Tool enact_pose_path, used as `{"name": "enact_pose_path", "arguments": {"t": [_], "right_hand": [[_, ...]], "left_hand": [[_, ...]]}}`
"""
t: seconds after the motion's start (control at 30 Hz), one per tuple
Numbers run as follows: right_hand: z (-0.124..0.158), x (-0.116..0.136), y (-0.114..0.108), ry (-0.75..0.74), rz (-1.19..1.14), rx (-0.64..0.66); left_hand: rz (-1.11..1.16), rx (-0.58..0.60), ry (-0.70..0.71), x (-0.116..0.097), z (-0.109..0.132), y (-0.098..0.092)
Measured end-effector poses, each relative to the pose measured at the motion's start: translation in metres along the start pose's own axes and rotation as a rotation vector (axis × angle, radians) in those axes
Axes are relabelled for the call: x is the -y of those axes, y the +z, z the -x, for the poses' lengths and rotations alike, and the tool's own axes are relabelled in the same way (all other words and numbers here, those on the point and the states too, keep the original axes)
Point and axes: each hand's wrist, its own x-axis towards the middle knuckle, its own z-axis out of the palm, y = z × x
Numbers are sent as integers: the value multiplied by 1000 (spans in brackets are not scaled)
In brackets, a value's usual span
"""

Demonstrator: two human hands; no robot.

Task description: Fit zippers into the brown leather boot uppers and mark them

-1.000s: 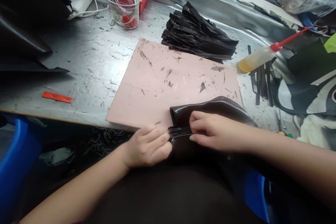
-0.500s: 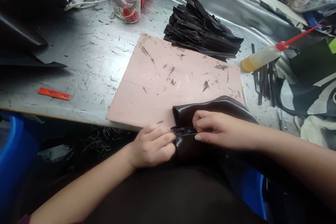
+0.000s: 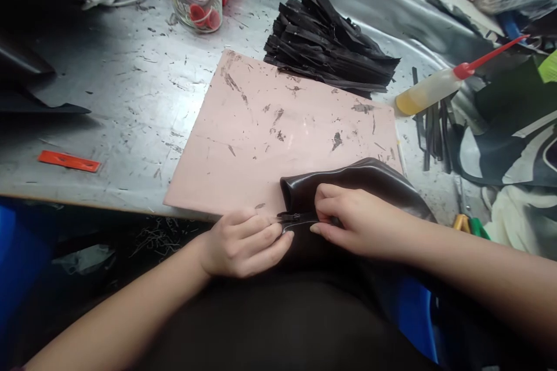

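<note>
A glossy dark brown leather piece point(image 3: 348, 178) lies folded over the front edge of the pink board point(image 3: 243, 139) and hangs down toward my lap. Along its edge runs a black zipper point(image 3: 290, 217), its slider near the left end. My left hand point(image 3: 246, 243) is closed at that left end, fingertips pinching the zipper. My right hand point(image 3: 354, 217) pinches the zipper against the leather edge a little to the right, thumb below and fingers curled above. Its fingers hide part of the zipper.
Behind the board lies a pile of black zippers point(image 3: 326, 43). A red-tipped bottle point(image 3: 433, 93) with yellow liquid rests at right, near scissors with yellow and green handles point(image 3: 467, 224). A clear tub point(image 3: 194, 3) stands at back left; an orange strip point(image 3: 69, 161) lies left.
My left thumb has straightened and reaches farther along the leather edge. Both hands have shifted slightly left in view, as has the bench. The scissors' handles have come into sight.
</note>
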Motion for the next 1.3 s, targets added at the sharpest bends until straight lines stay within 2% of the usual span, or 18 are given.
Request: {"name": "enact_pose_path", "arguments": {"t": [0.7, 0.97, 1.07, 1.23, 1.3], "right_hand": [[-2, -1, -1, 29, 12, 11], [-3, -1, -3, 18, 28, 22], [-2, -2, -6, 1, 27, 49], [-1, -6, -13, -59, -50, 170], [-1, -6, -13, -65, -41, 167]], "left_hand": [[58, 79, -137, -3, -4, -2], [138, 74, -205, -4, -4, -2], [158, 64, -208, -4, -3, -1], [160, 61, -174, -2, 0, 0], [158, 56, -167, -1, 1, 0]]}}
